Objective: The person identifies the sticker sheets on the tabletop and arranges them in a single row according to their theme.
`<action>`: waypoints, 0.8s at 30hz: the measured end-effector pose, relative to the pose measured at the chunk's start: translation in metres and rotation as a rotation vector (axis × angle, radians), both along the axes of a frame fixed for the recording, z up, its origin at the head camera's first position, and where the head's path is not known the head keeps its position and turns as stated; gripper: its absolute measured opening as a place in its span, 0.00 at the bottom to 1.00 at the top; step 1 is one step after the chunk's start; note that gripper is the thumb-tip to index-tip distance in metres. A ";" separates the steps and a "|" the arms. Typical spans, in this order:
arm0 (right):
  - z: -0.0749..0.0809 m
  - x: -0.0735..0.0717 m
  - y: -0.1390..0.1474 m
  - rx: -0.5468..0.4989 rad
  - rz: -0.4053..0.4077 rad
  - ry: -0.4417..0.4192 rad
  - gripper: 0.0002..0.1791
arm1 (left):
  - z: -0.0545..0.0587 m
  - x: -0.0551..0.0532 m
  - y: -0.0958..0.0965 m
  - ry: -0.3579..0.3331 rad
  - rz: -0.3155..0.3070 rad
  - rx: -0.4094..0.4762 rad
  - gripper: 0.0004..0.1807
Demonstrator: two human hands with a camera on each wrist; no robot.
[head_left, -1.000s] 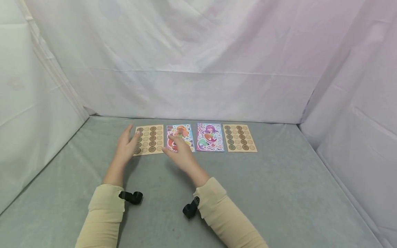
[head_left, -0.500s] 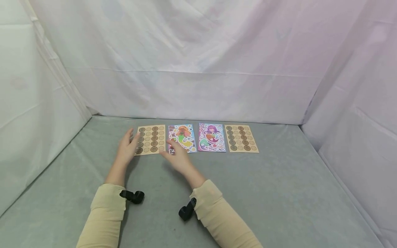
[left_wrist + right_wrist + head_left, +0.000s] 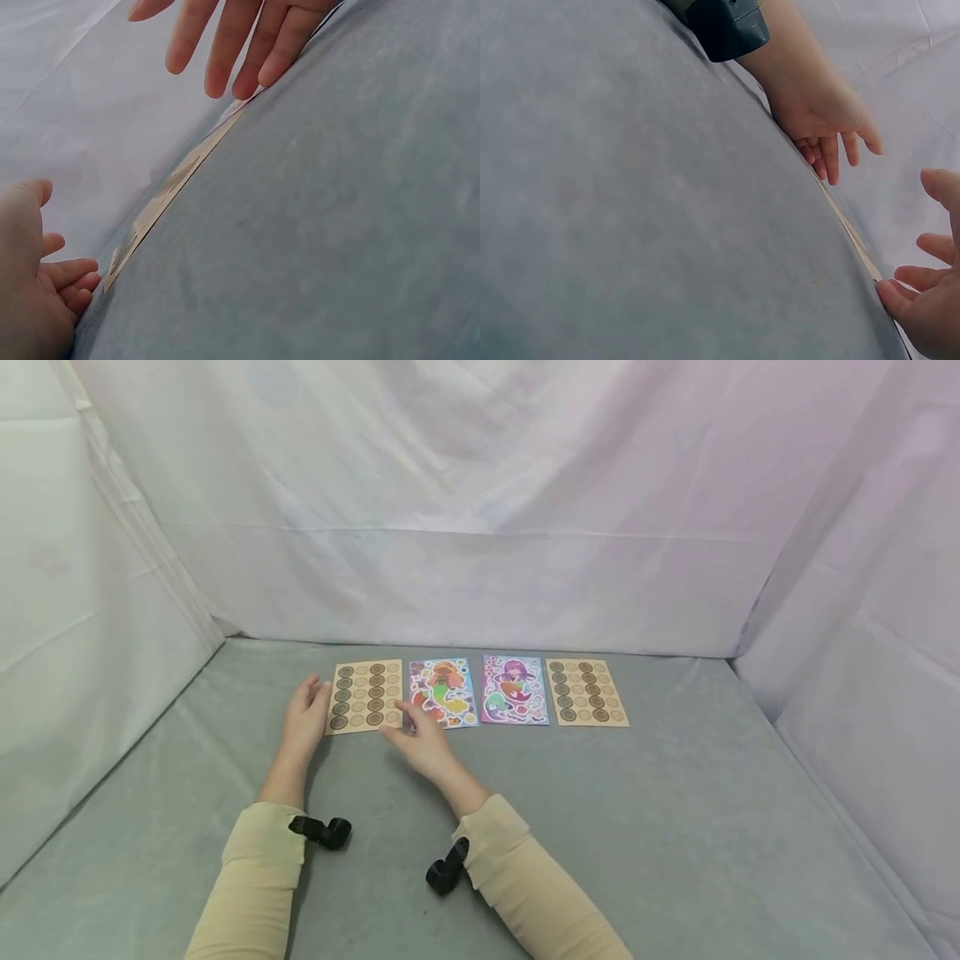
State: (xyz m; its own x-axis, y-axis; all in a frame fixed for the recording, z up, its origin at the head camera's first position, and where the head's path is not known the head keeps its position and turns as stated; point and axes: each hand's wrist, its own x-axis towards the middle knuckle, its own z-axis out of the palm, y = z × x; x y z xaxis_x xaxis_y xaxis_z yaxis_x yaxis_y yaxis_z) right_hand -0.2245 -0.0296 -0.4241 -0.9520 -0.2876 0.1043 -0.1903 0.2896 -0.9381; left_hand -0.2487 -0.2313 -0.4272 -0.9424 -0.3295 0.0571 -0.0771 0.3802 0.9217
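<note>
A tan sheet of round stickers [image 3: 365,697], printed with dark and light circles, lies flat at the left end of a row of sheets. Along its left edge is my left hand [image 3: 304,718], fingers loosely bent; in the left wrist view the left hand [image 3: 34,277] is beside the sheet's near corner. My right hand [image 3: 426,745] hovers at the sheet's lower right corner, thumb and fingers apart. The right wrist view has the right hand [image 3: 934,300] by the other end of the tan sheet [image 3: 847,225]. Neither hand grips anything; whether fingertips touch the sheet I cannot tell.
To the right lie a blue-edged mermaid sticker sheet [image 3: 444,693], a purple mermaid sticker sheet [image 3: 514,690] and another tan round-sticker sheet [image 3: 587,693]. All rest on a grey cloth-covered table [image 3: 675,827]. White curtains [image 3: 480,585] stand behind and at both sides.
My right hand has moved left, off the blue mermaid sheet, toward the leftmost tan sheet's right corner. The left hand has stayed close to the left edge. The view has shifted slightly.
</note>
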 end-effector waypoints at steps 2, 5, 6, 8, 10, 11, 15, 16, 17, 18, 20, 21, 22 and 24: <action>-0.001 0.000 -0.001 -0.021 0.000 -0.010 0.30 | 0.000 0.000 0.001 -0.004 0.003 -0.001 0.34; -0.003 -0.002 -0.001 -0.043 -0.007 -0.034 0.30 | -0.001 -0.002 0.001 -0.018 0.003 -0.002 0.33; -0.003 -0.003 -0.002 -0.049 -0.009 -0.044 0.30 | -0.001 -0.002 0.001 -0.025 0.003 -0.009 0.33; -0.003 -0.004 -0.002 -0.057 -0.012 -0.064 0.30 | -0.001 -0.003 0.002 -0.037 0.000 -0.022 0.32; -0.003 -0.005 -0.002 -0.055 -0.014 -0.080 0.30 | -0.001 -0.004 0.003 -0.048 -0.009 -0.048 0.32; -0.003 -0.005 -0.002 -0.052 -0.014 -0.086 0.30 | -0.001 -0.004 0.004 -0.053 -0.018 -0.066 0.32; -0.002 -0.007 -0.001 -0.042 0.002 -0.104 0.31 | 0.000 -0.005 0.007 -0.057 -0.040 -0.135 0.32; -0.002 -0.007 0.000 -0.041 0.006 -0.110 0.31 | 0.000 -0.005 0.007 -0.056 -0.041 -0.146 0.32; -0.002 -0.007 0.000 -0.044 0.012 -0.116 0.32 | 0.000 -0.006 0.008 -0.057 -0.039 -0.149 0.32; -0.001 -0.008 0.001 -0.046 0.017 -0.122 0.32 | -0.001 -0.006 0.008 -0.059 -0.034 -0.150 0.32; -0.002 -0.008 0.002 -0.047 0.029 -0.137 0.33 | -0.001 -0.006 0.008 -0.064 -0.024 -0.138 0.31; -0.002 -0.008 0.002 -0.048 0.036 -0.145 0.33 | -0.001 -0.006 0.008 -0.064 -0.021 -0.129 0.31; -0.001 -0.008 0.003 -0.051 0.043 -0.153 0.33 | -0.001 -0.006 0.008 -0.067 -0.019 -0.120 0.31; -0.001 -0.008 0.004 -0.062 0.058 -0.168 0.33 | 0.000 -0.006 0.008 -0.077 -0.024 -0.104 0.31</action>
State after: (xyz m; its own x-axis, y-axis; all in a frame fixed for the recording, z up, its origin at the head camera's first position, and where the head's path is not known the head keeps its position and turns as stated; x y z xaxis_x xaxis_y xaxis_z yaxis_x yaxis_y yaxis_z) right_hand -0.2328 -0.0257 -0.4248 -0.9395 -0.3407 -0.0360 -0.0438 0.2235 -0.9737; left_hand -0.2549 -0.2232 -0.4273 -0.9527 -0.3033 0.0173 -0.1357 0.4756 0.8692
